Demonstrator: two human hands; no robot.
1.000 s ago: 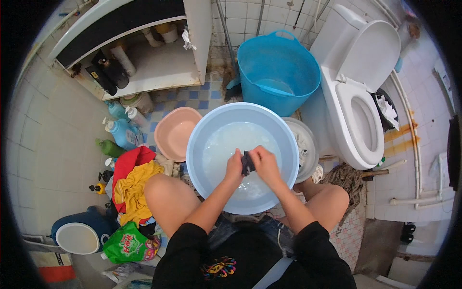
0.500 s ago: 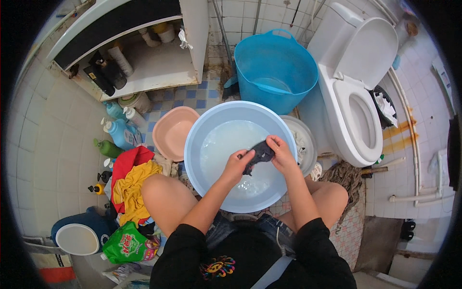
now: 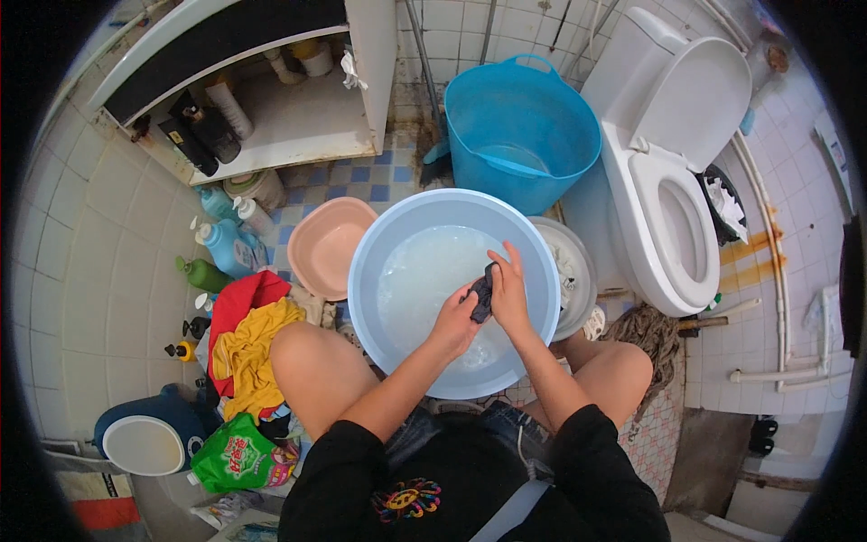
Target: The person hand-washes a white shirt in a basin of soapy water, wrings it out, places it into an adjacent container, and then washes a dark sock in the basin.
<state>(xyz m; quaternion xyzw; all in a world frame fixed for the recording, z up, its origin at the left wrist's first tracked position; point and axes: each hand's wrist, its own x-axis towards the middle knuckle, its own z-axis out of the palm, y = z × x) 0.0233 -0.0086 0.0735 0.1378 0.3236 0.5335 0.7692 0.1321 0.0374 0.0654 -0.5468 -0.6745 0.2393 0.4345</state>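
A small dark wet cloth (image 3: 483,294), bunched up, is pressed between my two hands over the light blue basin (image 3: 366,339). My left hand (image 3: 457,322) is closed round its left side. My right hand (image 3: 511,296) bears on the other side with palm and thumb, its fingertips pointing up and away. Cloudy water (image 3: 417,285) with some foam fills the bottom of the basin, which stands between my knees. What kind of garment the cloth is cannot be made out.
A pink basin (image 3: 321,239) stands left of the blue one, a tall blue tub (image 3: 528,122) behind it. Right are a white lidded bucket (image 3: 578,303) and a toilet (image 3: 655,221). Red and yellow clothes (image 3: 257,357), bottles (image 3: 226,248) and a green detergent bag (image 3: 239,452) lie left.
The dark cloth was spread between my hands; now it is bunched up. My hands have come together, the left shifted slightly right and nearer, the right with its fingers stretched upward.
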